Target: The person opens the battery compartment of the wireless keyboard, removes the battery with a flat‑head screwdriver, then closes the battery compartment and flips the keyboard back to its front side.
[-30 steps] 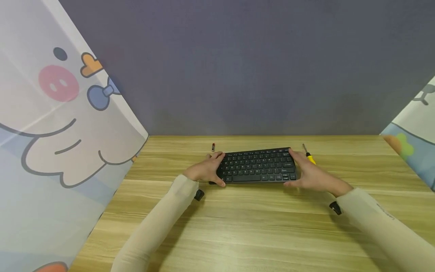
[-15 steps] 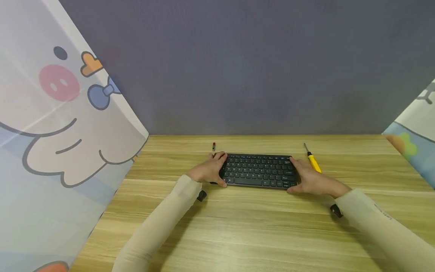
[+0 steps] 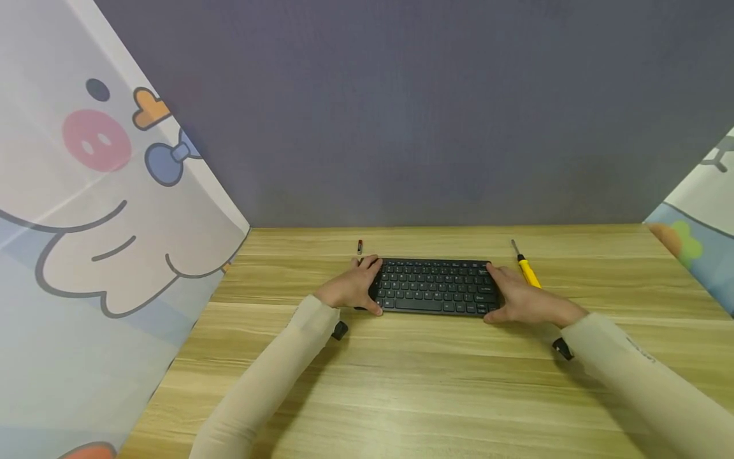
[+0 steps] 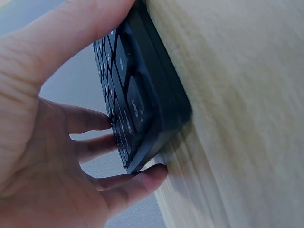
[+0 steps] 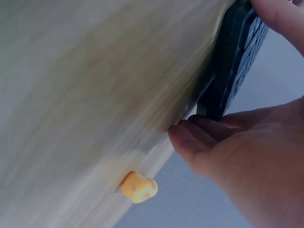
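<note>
A black compact keyboard (image 3: 438, 287) lies face up on the wooden table, its keys toward the person. At its left end my left hand (image 3: 351, 287) grips it, thumb by the front edge and fingers at the back. My right hand (image 3: 518, 298) holds the opposite end the same way, covering that corner. The left wrist view shows the keyboard's near corner (image 4: 156, 114) low over the wood, between thumb and fingers. In the right wrist view the keyboard's thicker back edge (image 5: 221, 80) faces the table, with fingertips (image 5: 183, 137) beside it.
Behind the right hand lies a screwdriver (image 3: 529, 272) with a yellow handle, its shaft toward the back. A small red and black battery (image 3: 360, 247) sits beyond the left hand. A grey panel (image 3: 436, 127) rises along the table's back edge.
A second ago the keyboard was slanted, its right end higher in view. Both hands have brought that end down level, and more of the screwdriver's handle shows. Since half a second ago little differs.
</note>
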Motion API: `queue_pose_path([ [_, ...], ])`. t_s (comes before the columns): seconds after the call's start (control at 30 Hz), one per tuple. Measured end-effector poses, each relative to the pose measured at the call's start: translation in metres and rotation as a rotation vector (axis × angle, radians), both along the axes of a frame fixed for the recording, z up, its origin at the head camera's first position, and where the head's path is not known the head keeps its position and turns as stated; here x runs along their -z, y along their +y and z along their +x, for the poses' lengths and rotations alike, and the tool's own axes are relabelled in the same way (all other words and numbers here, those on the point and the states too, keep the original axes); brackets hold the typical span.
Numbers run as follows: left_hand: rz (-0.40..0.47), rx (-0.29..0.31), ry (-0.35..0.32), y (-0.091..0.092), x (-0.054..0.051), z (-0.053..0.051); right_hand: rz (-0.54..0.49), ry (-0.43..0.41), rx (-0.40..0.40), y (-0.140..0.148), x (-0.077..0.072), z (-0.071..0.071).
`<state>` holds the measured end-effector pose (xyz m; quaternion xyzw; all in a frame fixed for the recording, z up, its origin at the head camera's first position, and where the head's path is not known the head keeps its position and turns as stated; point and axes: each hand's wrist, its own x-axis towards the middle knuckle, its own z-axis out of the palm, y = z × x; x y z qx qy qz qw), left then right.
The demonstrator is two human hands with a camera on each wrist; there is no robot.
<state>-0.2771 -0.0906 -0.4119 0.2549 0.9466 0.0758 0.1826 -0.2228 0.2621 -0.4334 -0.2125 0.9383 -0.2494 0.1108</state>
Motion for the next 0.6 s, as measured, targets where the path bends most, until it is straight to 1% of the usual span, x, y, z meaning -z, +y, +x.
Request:
queue_pose_path([
  [0.2, 0.006, -0.002, 0.009, -0.0007, 0.0006, 0.0000, 0.009, -0.009, 0.004, -0.0010, -0.0011, 0.0003],
  [0.37, 0.011, 0.008, 0.026, -0.0016, 0.0011, -0.0008, 0.013, -0.019, 0.004, -0.0011, -0.0015, 0.0002],
  [0.6, 0.010, 0.011, 0.041, -0.0020, 0.0020, 0.0005, 0.022, 0.000, -0.011, -0.0007, 0.0004, 0.0001],
])
